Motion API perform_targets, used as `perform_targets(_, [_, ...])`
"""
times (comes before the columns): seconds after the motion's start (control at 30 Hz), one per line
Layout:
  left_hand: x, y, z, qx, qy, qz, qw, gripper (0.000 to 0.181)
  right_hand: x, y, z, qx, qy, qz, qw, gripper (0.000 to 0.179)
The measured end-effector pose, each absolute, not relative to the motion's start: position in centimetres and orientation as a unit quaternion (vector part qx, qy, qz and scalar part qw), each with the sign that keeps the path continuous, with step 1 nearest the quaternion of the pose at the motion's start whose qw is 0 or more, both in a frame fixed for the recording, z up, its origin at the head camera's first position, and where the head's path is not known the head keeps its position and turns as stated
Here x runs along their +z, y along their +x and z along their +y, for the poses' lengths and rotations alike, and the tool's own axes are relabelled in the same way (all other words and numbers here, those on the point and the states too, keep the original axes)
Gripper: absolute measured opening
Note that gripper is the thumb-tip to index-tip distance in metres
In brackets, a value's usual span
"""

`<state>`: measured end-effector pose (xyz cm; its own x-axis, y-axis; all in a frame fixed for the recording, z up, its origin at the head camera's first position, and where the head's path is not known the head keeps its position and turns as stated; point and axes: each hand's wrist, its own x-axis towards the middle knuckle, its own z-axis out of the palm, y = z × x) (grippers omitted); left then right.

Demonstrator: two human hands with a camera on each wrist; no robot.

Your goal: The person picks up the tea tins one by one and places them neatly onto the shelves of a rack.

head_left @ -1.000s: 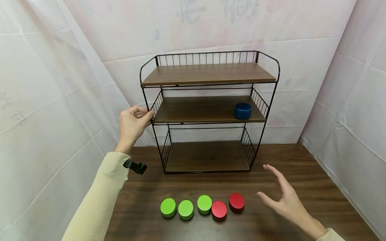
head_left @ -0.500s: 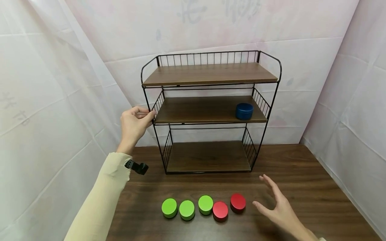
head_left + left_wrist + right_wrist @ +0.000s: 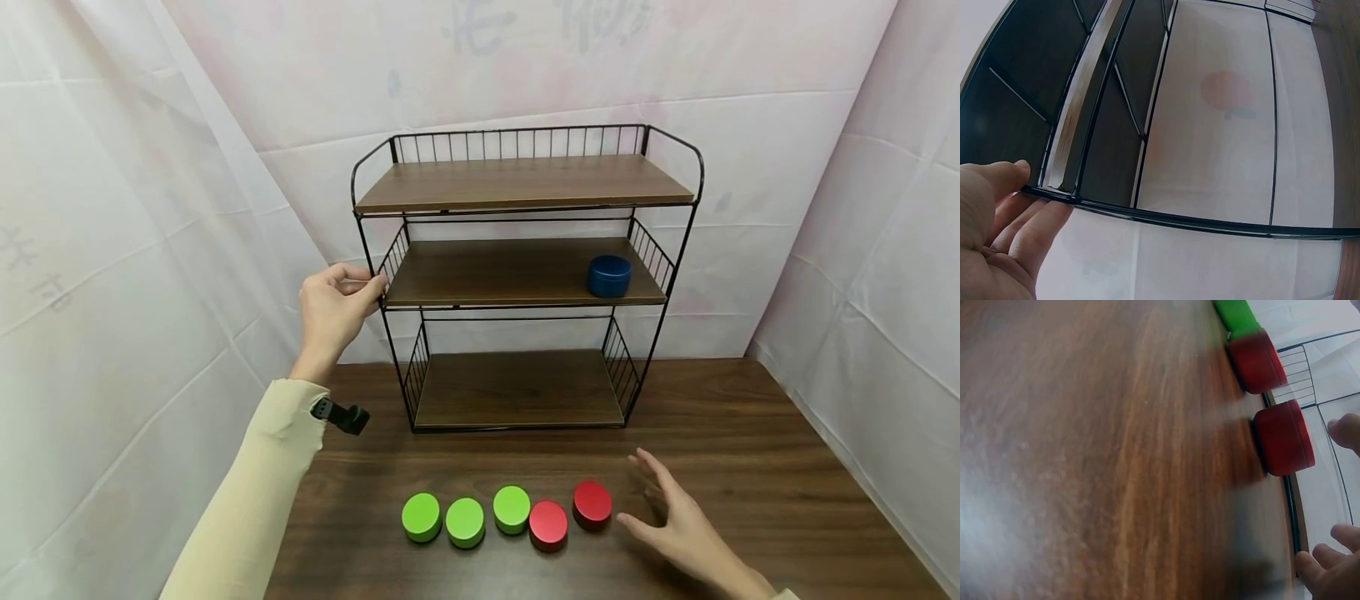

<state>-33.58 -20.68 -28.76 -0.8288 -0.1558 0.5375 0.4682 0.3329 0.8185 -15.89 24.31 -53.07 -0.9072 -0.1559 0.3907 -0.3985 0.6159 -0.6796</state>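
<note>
My left hand (image 3: 335, 310) pinches the black wire frame of a three-tier shelf rack (image 3: 525, 285) at the left end of its middle shelf; the left wrist view shows thumb and fingers (image 3: 1035, 234) around the dark rod. My right hand (image 3: 684, 525) is over the table, thumb and fingers spread, just right of a round red tin (image 3: 592, 503). It holds nothing. Beside that tin is a second red tin (image 3: 548, 525). Three green tins, a near one (image 3: 512, 509), a middle one (image 3: 465, 522) and a left one (image 3: 422, 517), stand in the same row.
A blue tin (image 3: 608, 276) stands at the right end of the middle shelf. The dark wooden table (image 3: 720, 417) carries the rack and the tins. White printed cloth (image 3: 757, 158) hangs behind and on both sides. A black strap (image 3: 340, 414) sits on the left wrist.
My right hand has moved left and toward the front, coming closer to the right-hand red tin. The left hand keeps its hold on the rack, and the tins stay in place.
</note>
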Motion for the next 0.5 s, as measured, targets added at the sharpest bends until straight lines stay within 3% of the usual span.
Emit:
perform_targets(0.2, [-28.66,-33.75,-20.55,-0.552,-0.103,-0.777,0.285,0.021,-53.59,-16.07,24.00,0.404,0.158,-0.894,0.113,0.085])
perform_targets(0.5, [-28.75,-33.78,-20.59,-0.573,-0.103,-0.764,0.277,0.021,-53.51,-16.15,23.43,0.417,0.168,-0.886,0.115,0.073])
